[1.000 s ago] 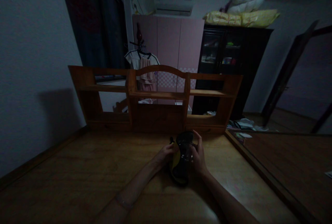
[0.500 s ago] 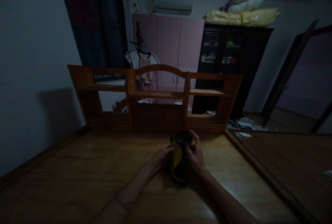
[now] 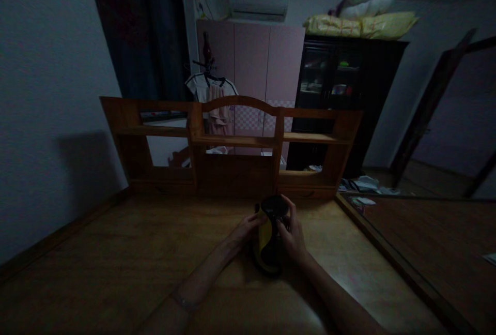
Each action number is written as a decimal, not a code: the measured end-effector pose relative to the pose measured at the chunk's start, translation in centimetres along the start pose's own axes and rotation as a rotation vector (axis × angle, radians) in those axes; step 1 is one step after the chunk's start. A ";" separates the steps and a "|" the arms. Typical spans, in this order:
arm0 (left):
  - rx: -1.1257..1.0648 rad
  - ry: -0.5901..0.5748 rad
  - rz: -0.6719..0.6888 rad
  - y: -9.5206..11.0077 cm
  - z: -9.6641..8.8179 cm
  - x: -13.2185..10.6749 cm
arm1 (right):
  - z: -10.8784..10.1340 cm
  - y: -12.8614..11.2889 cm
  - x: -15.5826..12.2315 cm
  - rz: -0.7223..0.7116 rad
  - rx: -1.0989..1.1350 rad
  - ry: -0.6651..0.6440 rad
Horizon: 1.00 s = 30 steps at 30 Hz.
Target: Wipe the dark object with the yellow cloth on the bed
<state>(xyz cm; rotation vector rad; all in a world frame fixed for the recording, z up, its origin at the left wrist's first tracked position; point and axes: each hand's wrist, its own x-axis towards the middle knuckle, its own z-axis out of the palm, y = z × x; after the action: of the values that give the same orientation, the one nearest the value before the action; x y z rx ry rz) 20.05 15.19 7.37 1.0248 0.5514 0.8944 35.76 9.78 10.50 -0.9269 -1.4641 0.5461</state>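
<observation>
A black-and-yellow object (image 3: 265, 237) with a round, dark top stands upright on the wooden desktop (image 3: 163, 252); the dim light hides its exact kind. My left hand (image 3: 249, 225) is closed against its yellow left side, near the top. On the opposite side my right hand (image 3: 293, 231) grips it, index finger up at the rim and thumb on the dark front. A curved dark part sticks out at the object's base, towards me.
A wooden shelf unit (image 3: 236, 142) runs along the desk's back edge. To the left is a wall (image 3: 50, 92); on the right, a raised wooden edge (image 3: 387, 262) borders the desktop. Beyond stand a pink wardrobe (image 3: 251, 61) and a dark cabinet (image 3: 349, 81).
The picture is a little dimmer. Both hands keep their hold on the black-and-yellow object, with hardly any movement.
</observation>
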 end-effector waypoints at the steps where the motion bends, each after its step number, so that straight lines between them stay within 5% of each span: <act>1: -0.006 -0.007 0.001 0.0 0.1 0.0 | 0.0 0.1 0.0 -0.002 -0.002 -0.007; 11: -0.072 -0.032 0.090 0.3 0.4 0.0 | 0.4 1.5 0.1 -0.053 -0.092 -0.061; 30: -0.095 -0.061 0.147 0.7 1.0 -0.5 | -0.1 4.3 0.0 -0.114 -0.671 -0.028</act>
<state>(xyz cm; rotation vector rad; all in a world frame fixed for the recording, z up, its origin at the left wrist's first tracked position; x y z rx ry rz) 20.27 14.40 8.41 1.0121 0.3828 1.0060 36.81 12.18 7.03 -1.3404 -1.7493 -0.0357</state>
